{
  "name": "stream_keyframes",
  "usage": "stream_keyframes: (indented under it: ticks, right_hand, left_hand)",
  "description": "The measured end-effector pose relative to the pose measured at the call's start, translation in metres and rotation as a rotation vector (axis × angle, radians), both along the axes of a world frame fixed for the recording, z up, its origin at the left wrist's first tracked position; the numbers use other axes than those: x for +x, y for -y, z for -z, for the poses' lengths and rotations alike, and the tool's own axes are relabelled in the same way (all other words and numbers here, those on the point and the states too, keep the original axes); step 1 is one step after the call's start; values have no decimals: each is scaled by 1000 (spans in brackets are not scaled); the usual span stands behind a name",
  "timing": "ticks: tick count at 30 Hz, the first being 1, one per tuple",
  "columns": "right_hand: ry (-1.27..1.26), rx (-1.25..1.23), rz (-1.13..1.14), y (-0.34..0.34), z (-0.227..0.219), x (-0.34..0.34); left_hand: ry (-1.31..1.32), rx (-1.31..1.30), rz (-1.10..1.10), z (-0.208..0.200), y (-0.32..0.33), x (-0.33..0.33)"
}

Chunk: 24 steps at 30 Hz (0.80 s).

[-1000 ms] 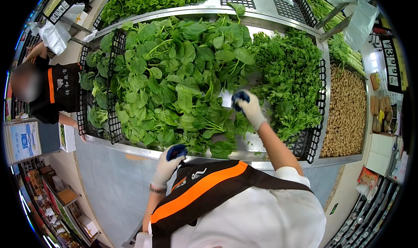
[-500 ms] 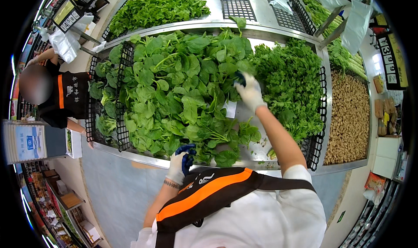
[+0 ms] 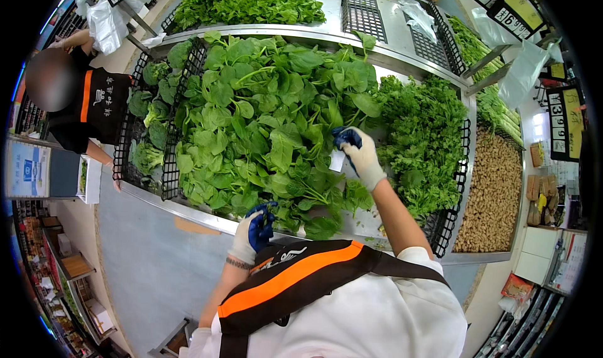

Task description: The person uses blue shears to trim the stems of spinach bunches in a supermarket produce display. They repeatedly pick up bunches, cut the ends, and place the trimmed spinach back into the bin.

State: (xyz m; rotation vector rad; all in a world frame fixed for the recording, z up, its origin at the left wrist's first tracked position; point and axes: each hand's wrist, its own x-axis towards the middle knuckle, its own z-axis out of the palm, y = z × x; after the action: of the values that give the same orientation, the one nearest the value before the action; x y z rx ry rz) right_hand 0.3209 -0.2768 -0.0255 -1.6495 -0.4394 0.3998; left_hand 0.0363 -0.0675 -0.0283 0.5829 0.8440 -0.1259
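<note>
While both hands work at the near and right edges of the heap, the broad-leaved greens (image 3: 245, 122) occupy the middle of the steel worktop (image 3: 369, 217), loose, stems and leaves overlapping.

Right hand (image 3: 357, 149): white glove, blue palm coating; fingers bent at the heap's right edge, beside a small white card (image 3: 337, 161); whether a leaf is pinched there cannot be told.

Left hand (image 3: 254, 231): matching glove, dark bracelet at the wrist; fingers loosely parted and slightly curled at the heap's near edge, with no grip on anything visible; contact with the leaves cannot be told.

Right of the heap: frilly-leaved greens (image 3: 424, 141), a dense bank. Further right: tan, peanut-like pieces (image 3: 492, 198), one bed.

Left of the heap: broccoli (image 3: 148, 155), several heads, behind a black mesh divider (image 3: 169, 174).

Far left: a co-worker (image 3: 105, 110), dark apron with orange stripe, one hand at the worktop's corner.
</note>
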Motion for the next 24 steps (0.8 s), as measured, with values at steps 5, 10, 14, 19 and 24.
stream_keyframes:
  ticks: [5, 10, 14, 19, 24]
  right_hand:
    - [-70, 7, -17, 20, -3, -61]
    - [-180, -12, 248, 36, 45, -34]
    - [-172, -150, 355, 28, 67, 44]
    - [-145, -236, 427, -33, 80, 105]
    - [-305, -15, 519, -62, 84, 125]
  left_hand:
    - [61, -84, 110, -16, 15, 42]
    - [113, -47, 194, -13, 10, 39]
    - [68, -51, 144, 10, 0, 22]
    - [56, 79, 129, 16, -7, 0]
    - [60, -56, 118, 19, -24, -5]
